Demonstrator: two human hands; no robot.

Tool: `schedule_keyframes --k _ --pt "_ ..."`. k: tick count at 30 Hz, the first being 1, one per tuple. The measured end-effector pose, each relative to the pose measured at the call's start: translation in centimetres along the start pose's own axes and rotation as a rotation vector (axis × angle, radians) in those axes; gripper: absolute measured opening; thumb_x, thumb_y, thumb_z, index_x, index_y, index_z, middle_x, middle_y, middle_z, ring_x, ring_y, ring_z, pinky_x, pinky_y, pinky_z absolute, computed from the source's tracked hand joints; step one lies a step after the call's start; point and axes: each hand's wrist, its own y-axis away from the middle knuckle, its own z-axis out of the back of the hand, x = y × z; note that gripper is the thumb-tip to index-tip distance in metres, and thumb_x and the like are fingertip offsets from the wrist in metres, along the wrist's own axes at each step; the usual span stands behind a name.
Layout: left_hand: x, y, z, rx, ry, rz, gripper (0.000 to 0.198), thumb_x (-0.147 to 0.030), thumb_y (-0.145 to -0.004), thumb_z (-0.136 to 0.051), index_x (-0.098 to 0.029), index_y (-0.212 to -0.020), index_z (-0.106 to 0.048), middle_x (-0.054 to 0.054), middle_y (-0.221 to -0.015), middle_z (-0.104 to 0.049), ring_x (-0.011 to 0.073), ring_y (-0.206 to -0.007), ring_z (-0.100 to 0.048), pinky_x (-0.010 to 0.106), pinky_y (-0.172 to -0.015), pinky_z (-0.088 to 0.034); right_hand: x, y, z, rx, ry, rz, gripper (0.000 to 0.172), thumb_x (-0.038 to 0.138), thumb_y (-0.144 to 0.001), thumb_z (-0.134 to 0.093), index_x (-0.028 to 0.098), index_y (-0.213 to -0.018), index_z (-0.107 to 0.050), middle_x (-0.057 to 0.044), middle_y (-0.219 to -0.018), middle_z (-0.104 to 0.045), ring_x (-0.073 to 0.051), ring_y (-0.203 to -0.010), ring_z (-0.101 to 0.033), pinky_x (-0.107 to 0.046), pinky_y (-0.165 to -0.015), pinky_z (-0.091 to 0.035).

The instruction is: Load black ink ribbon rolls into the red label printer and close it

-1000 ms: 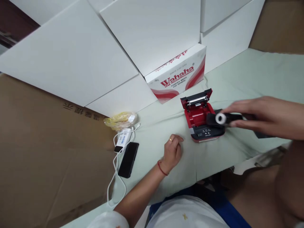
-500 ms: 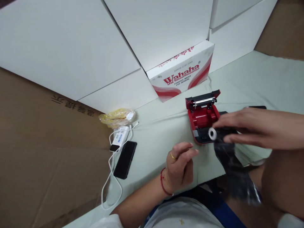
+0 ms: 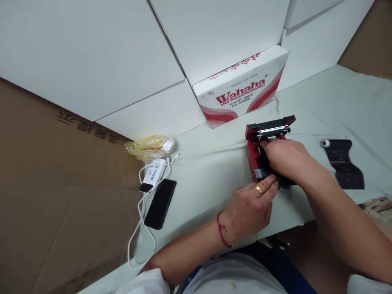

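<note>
Toward the right end of the table (image 3: 208,179): a red printer (image 3: 251,154) sits with its black-edged lid (image 3: 271,129) standing open, and the table has a pale green cloth on it.

Right hand (image 3: 286,161): it curls over the open printer, with its fingers (image 3: 269,147) down inside. I cannot tell if they pinch anything.

Left hand (image 3: 248,212): its fingers lie close together and reach to the printer's front corner. A gold ring (image 3: 259,189) is on one finger, and a red string (image 3: 220,225) is on the wrist.

Under the hands: a dark thing (image 3: 283,182) sits at the printer's front, too hidden to tell what it is.

Right of the printer: a black strip (image 3: 341,163) lies flat on the table, well apart from the hands, with a small white roll (image 3: 325,143) at one end.

Behind the printer: a white and red Wahaha box (image 3: 239,92) lies by the back edge.

Left part of the table: a black phone (image 3: 159,204) lies beside a white power bank (image 3: 152,175) with a white cable (image 3: 141,241), near a yellow plastic bag (image 3: 150,148).
</note>
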Motion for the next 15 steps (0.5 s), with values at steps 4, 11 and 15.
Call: schedule_keyframes --k 4,11,15 --pt "-0.3 -0.5 0.4 0.04 -0.028 0.013 0.051 -0.013 -0.096 -0.05 -0.019 -0.145 -0.063 0.012 -0.155 -0.061 0.0283 -0.117 -0.074 0.042 -0.098 -0.063 0.4 -1.6 -0.6 0.076 0.018 -0.006 0.04 0.012 -0.094 -0.043 0.013 -0.122 -0.071 -0.021 -0.108 -0.077 -0.029 -0.095 -0.073 -0.036 -0.079 -0.05" --pt "-1.3 -0.5 0.2 -0.021 0.102 0.123 0.051 -0.012 -0.092 -0.059 -0.025 -0.14 -0.067 0.012 -0.154 -0.062 0.0287 -0.11 -0.077 0.038 -0.083 -0.064 -2.9 2.4 1.5 -0.098 -0.151 0.339 0.033 0.028 -0.096 -0.053 0.024 -0.121 -0.075 -0.009 -0.123 -0.076 -0.026 -0.099 -0.071 -0.037 -0.084 -0.053" --pt "-2.2 -0.4 0.3 -0.027 -0.077 0.086 0.048 -0.013 -0.094 -0.059 -0.022 -0.14 -0.066 0.012 -0.153 -0.063 0.0239 -0.103 -0.079 0.032 -0.076 -0.065 -3.6 3.0 1.8 -0.613 -0.23 0.284 0.045 0.037 -0.105 -0.043 0.019 -0.138 -0.068 -0.012 -0.14 -0.07 -0.032 -0.129 -0.062 -0.046 -0.107 -0.049"
